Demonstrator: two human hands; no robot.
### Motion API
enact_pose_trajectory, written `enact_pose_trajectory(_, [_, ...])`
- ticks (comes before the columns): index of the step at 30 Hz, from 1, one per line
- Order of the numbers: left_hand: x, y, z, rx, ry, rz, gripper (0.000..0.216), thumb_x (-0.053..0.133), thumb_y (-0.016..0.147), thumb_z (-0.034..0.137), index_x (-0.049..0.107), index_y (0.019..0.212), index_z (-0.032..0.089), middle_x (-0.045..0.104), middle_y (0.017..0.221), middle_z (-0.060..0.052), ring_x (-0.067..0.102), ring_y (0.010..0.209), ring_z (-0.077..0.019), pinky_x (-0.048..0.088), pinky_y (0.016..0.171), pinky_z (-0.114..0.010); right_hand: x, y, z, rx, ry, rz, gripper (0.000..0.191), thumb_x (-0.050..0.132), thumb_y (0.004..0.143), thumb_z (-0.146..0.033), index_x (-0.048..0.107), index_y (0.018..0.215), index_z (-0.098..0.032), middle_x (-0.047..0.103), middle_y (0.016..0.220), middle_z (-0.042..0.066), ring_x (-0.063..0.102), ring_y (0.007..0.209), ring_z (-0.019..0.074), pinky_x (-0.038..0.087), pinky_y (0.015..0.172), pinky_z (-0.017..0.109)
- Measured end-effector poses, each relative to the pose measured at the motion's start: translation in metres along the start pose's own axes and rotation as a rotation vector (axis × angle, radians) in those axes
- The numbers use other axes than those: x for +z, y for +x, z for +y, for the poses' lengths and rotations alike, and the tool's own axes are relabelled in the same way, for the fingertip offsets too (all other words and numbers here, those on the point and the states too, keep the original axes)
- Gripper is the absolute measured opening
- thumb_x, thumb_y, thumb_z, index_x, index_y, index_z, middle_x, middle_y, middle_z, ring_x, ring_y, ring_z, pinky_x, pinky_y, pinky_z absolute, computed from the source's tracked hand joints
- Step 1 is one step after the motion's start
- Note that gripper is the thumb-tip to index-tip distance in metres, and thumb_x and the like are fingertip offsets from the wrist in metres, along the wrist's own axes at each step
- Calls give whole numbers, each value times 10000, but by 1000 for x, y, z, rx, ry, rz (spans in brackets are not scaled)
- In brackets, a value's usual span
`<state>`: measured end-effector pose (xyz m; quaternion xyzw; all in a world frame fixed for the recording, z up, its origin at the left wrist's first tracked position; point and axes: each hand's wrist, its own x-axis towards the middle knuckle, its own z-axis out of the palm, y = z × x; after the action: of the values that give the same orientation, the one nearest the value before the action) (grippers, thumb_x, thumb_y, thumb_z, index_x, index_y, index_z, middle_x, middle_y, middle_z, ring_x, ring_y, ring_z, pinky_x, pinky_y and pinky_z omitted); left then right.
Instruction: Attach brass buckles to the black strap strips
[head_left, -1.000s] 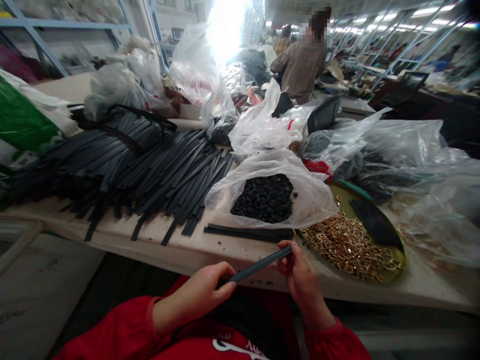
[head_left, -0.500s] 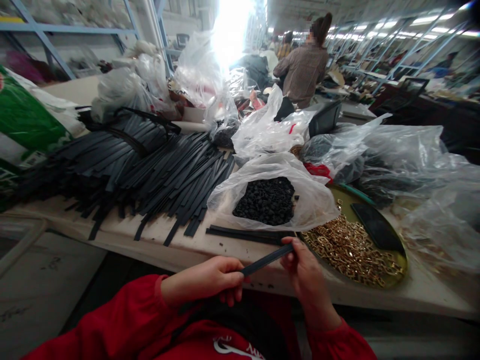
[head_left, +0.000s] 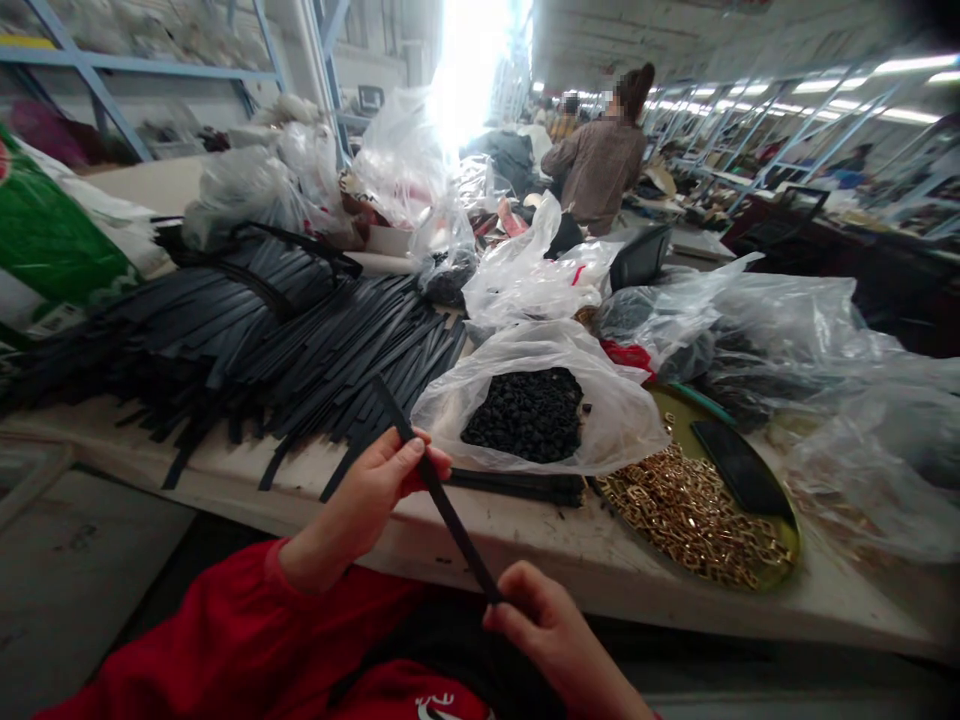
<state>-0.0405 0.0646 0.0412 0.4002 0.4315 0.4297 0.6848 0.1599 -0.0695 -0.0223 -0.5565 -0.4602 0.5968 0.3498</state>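
Nearest the camera, the right hand (head_left: 551,625) is closed around the lower end of a long, narrow black leather strap (head_left: 442,500), fingers curled over it just above the red-sleeved lap. The strap runs up and to the left on a slant to the left hand (head_left: 375,490), which pinches it partway along between thumb and fingers; its upper tip sticks out past that hand, over the front edge of the pale counter (head_left: 525,545).

On the counter just beyond the hands lies a short bundle of flat black strips (head_left: 525,485), and behind it an open clear plastic bag of small black pieces (head_left: 529,410). To the right of the bag sits a round brass-coloured tray (head_left: 784,545) heaped with small gold metal buckles (head_left: 690,515), a dark flat slab (head_left: 739,465) resting across its far side. To the left spreads a broad pile of long black straps (head_left: 262,330).

Farther back are crumpled clear plastic bags (head_left: 525,270), and beyond them a person in a brown top (head_left: 596,170) stands facing away.
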Motion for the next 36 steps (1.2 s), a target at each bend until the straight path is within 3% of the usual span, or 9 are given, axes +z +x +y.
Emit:
enact_pose_trajectory(3, [14, 5, -2, 0, 148, -158, 217, 524, 792, 348, 501, 911, 169, 549, 618, 44, 510, 515, -75, 405, 510, -182, -14, 19, -22, -150, -308, -1, 159, 526, 782, -336, 581, 775, -187, 600, 714, 6, 531, 666, 138, 398, 601, 239])
enact_pose_trajectory(6, [18, 7, -6, -156, 261, -358, 221, 475, 801, 335, 512, 918, 151, 500, 546, 61, 402, 397, -45, 285, 391, -159, -54, 54, -44, -271, -459, 379, 225, 455, 815, -385, 552, 825, -183, 582, 714, 19, 522, 642, 151, 407, 590, 259])
enact_pose_trajectory(8, [20, 6, -11, -298, 278, -407, 211, 459, 777, 295, 509, 918, 146, 499, 537, 61, 388, 375, -46, 268, 369, -159, -77, 82, -53, -321, -655, 526, 214, 455, 816, -351, 563, 856, -171, 599, 769, 47, 548, 709, 179, 419, 655, 288])
enact_pose_trajectory(13, [25, 2, -21, -478, 203, -363, 301, 433, 689, 194, 509, 976, 144, 506, 540, 63, 390, 367, -49, 269, 347, -157, -84, 133, -61, -326, -1177, 408, 231, 483, 796, -221, 591, 992, -160, 595, 970, 112, 572, 846, 219, 412, 724, 309])
enact_pose_trajectory(19, [25, 4, -21, -530, 179, -341, 336, 418, 682, 170, 521, 1000, 139, 518, 532, 61, 384, 354, -44, 270, 337, -148, -79, 142, -60, -361, -1461, 399, 205, 453, 820, -223, 619, 926, -167, 624, 854, 118, 567, 782, 241, 373, 667, 328])
enact_pose_trajectory(22, [25, 3, -21, -533, 194, -342, 318, 405, 696, 157, 519, 993, 144, 523, 530, 60, 384, 350, -45, 267, 335, -148, -82, 137, -59, -424, -1320, 479, 204, 460, 813, -230, 624, 909, -157, 629, 881, 126, 556, 810, 247, 374, 717, 349])
enact_pose_trajectory(25, [25, 1, -22, -516, 214, -365, 274, 390, 717, 145, 510, 963, 147, 532, 534, 57, 397, 355, -45, 274, 341, -146, -76, 120, -61, -443, -917, 565, 193, 509, 788, -289, 604, 898, -162, 626, 852, 95, 557, 775, 223, 396, 718, 346])
enact_pose_trajectory(31, [28, -9, -22, -457, 282, -458, 213, 391, 783, 210, 508, 950, 149, 543, 529, 58, 408, 346, -43, 281, 348, -146, -45, 72, -55, -86, 181, 404, 299, 706, 613, -402, 597, 787, -184, 615, 697, 3, 542, 621, 129, 415, 595, 259])
enact_pose_trajectory(36, [29, -21, -30, -550, 257, -520, 192, 366, 786, 195, 494, 919, 141, 565, 523, 36, 428, 349, -50, 277, 339, -139, -28, 56, -38, 67, 571, 394, 320, 785, 505, -318, 590, 719, -180, 586, 657, -36, 534, 557, 80, 418, 536, 210])
